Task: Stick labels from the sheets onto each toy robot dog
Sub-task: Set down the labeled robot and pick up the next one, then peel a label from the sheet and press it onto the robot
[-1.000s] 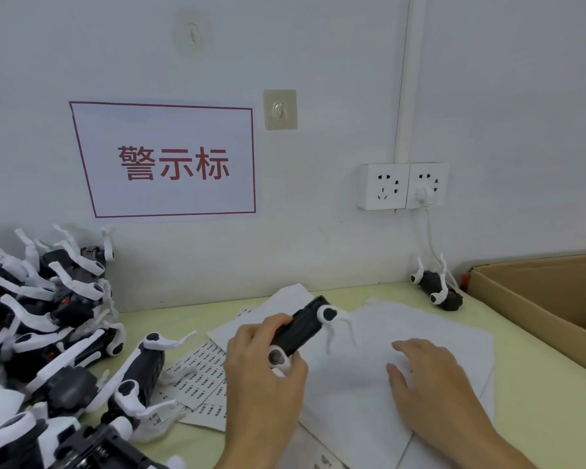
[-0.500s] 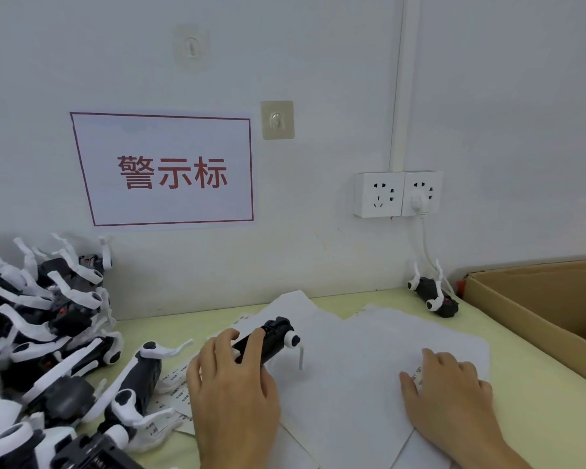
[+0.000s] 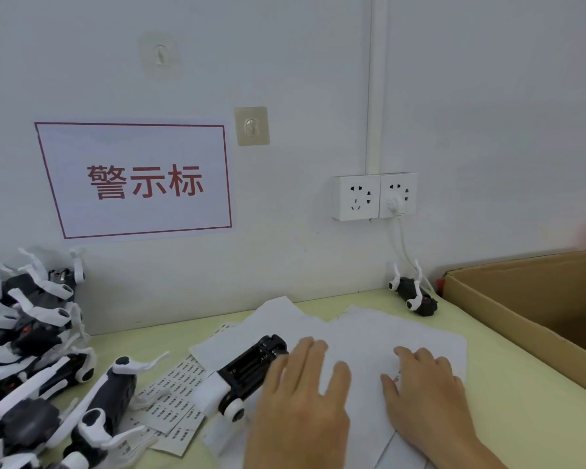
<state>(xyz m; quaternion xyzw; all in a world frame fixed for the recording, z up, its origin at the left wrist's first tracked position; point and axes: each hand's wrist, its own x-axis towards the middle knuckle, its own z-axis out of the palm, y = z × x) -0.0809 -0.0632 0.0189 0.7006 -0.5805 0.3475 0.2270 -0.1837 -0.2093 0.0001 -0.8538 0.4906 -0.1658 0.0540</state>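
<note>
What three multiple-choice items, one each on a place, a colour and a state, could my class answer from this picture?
1. Where does the lone toy dog lie?
A. inside the cardboard box
B. by the wall under the sockets
C. on the pile

2. What colour are the sign's characters?
A. red
B. blue
C. green

3. How is the right hand?
A. curled round a dog
B. lifted up
C. fingers down on the white sheet

Answers: B, it lies below the sockets; A, red print; C, its fingers touch the sheet.

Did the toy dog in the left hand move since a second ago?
Yes. The toy dog came down from tilted in the air to lying on the white paper, beside the left hand.
</note>
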